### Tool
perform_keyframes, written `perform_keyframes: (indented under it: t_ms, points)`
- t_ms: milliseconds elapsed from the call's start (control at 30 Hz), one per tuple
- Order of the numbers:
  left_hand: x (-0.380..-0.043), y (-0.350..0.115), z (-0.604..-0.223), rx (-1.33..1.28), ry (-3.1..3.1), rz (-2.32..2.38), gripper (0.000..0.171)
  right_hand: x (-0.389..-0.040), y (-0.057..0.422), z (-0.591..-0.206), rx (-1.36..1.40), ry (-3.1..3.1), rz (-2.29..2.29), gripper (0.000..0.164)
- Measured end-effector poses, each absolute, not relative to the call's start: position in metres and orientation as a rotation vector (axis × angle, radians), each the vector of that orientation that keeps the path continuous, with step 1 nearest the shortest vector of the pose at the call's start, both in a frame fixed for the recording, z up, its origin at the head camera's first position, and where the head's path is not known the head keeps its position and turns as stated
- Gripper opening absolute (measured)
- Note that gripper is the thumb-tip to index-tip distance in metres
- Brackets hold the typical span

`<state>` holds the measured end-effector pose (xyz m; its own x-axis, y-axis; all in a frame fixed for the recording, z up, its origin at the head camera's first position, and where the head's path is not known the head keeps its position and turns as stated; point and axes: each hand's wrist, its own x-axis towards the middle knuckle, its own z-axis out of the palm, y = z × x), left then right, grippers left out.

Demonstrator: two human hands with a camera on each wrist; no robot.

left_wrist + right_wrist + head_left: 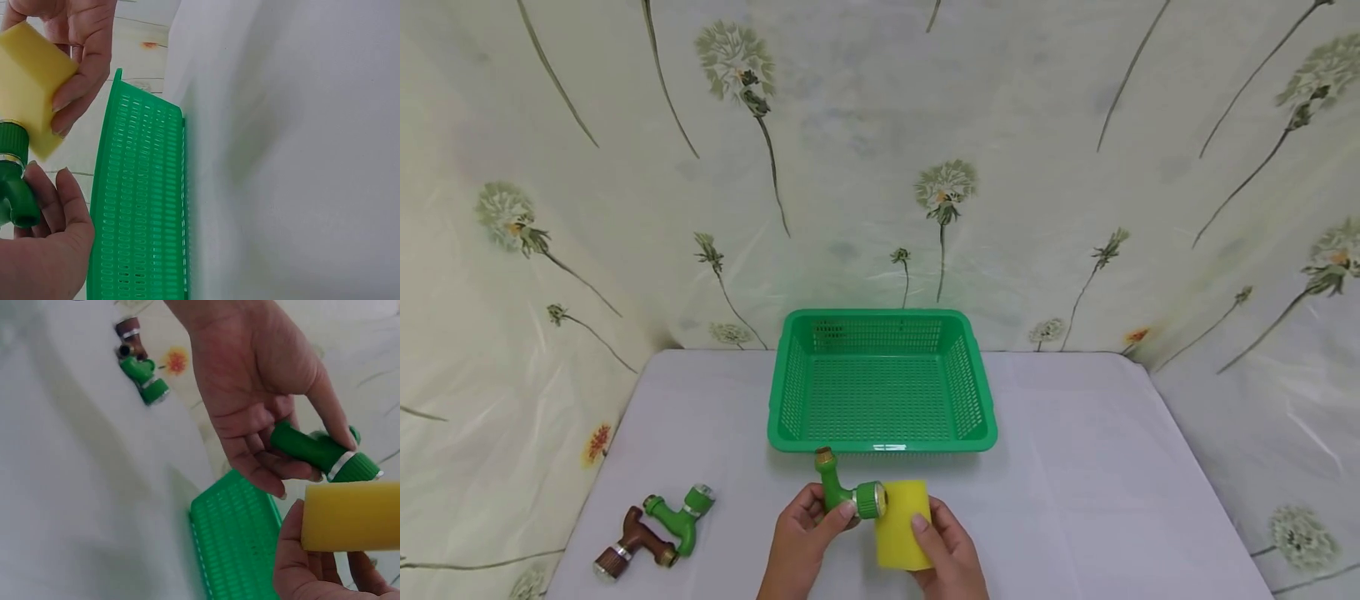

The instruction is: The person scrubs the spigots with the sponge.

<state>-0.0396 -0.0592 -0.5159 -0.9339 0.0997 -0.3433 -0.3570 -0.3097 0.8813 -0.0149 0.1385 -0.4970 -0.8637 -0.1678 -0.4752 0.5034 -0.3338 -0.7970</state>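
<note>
Between thumb and fingers my left hand (805,533) grips a green tap (838,492) with a ribbed knob and a brass threaded end pointing up and away. My right hand (951,550) holds a yellow sponge (901,529) by its right side, thumb on the near face. The tap's silver-capped knob end is right at the sponge's left edge in the head view. Both wrist views show the sponge (31,81) and the tap's knob (355,467) close together, with the left fingers (250,465) curled about the tap body.
A green perforated basket (880,446) stands behind the hands at the back of the white-covered table (1075,483). At the left lie a second green tap (681,521) and a brown tap (634,540), touching or overlapping. Flower-printed sheeting (850,167) hangs behind and at both sides.
</note>
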Motion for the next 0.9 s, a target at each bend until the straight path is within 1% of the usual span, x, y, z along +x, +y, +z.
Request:
perform_keyframes:
  t_ms: [167, 233, 333, 400, 467, 567, 667, 767, 900]
  points:
    - [-0.040, -0.059, -0.516, -0.312, 1.642, 2.316, 0.044, -0.015, 0.138, -0.490, 0.428, 1.529, -2.238, 0.071]
    - [-0.039, -0.059, -0.515, -0.327, 1.660, 2.318, 0.042, -0.013, 0.134, -0.487, 0.445, 1.644, -2.203, 0.072]
    - [-0.039, -0.060, -0.514, -0.401, 1.705, 2.317, 0.040, -0.007, 0.125, -0.484, 0.426, 1.885, -2.174, 0.064]
    - [-0.040, -0.061, -0.514, -0.468, 1.738, 2.312, 0.042, -0.001, 0.117, -0.485, 0.308, 2.148, -2.135, 0.057]
    - [-0.040, -0.060, -0.513, -0.515, 1.760, 2.297, 0.044, 0.006, 0.112, -0.489, 0.075, 2.464, -2.060, 0.053]
    - [-0.041, -0.059, -0.512, -0.536, 1.770, 2.272, 0.047, 0.013, 0.108, -0.500, -0.336, 2.984, -1.774, 0.059]
    - [-0.040, -0.057, -0.510, -0.533, 1.780, 2.247, 0.048, 0.015, 0.108, -0.512, -0.585, 3.282, -1.501, 0.065]
    - [-0.040, -0.057, -0.510, -0.529, 1.790, 2.227, 0.047, 0.015, 0.110, -0.520, -0.643, 3.354, -1.388, 0.063]
    - [-0.041, -0.060, -0.510, -0.511, 1.759, 2.234, 0.046, 0.014, 0.112, -0.528, -0.604, 3.355, -1.335, 0.061]
